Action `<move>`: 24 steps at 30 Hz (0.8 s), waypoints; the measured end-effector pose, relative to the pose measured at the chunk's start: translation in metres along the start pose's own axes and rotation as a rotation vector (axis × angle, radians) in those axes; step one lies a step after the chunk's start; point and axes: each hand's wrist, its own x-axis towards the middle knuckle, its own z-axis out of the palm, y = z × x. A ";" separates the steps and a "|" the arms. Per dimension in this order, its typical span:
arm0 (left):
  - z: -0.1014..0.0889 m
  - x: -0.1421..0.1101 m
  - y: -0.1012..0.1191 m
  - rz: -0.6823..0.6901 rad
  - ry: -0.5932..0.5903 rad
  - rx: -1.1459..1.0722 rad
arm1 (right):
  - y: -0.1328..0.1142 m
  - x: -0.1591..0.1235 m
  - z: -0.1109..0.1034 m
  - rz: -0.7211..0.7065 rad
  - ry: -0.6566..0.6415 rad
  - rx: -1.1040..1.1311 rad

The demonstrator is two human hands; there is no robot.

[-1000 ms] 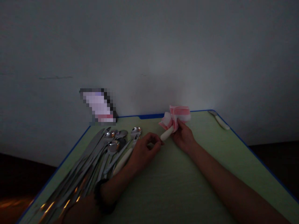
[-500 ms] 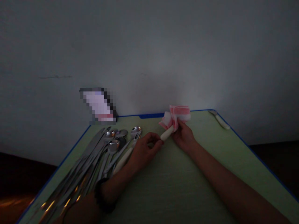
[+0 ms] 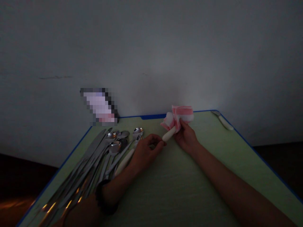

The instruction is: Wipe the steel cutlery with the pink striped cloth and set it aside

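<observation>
My left hand (image 3: 148,152) pinches the end of a white handle (image 3: 169,134) between thumb and fingertips. The other end of this utensil is wrapped in a pink-and-white striped cloth (image 3: 184,113), so its kind is hidden. My right hand (image 3: 187,137) is closed on the cloth, gripping it around the utensil. To the left of my left hand lies a pile of metal cutlery, with spoons (image 3: 115,147), table knives (image 3: 94,142) and another white handle (image 3: 124,163) partly behind my wrist.
A white-handled utensil (image 3: 224,122) with a metal head lies at the table's far right corner. A blurred-out device with a bright screen (image 3: 98,105) leans on the wall at the back left. The green table (image 3: 163,189) has a blue edge and meets the wall.
</observation>
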 end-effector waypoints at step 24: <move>-0.001 0.000 -0.002 0.021 -0.068 -0.021 | 0.001 0.000 -0.001 -0.035 0.008 -0.015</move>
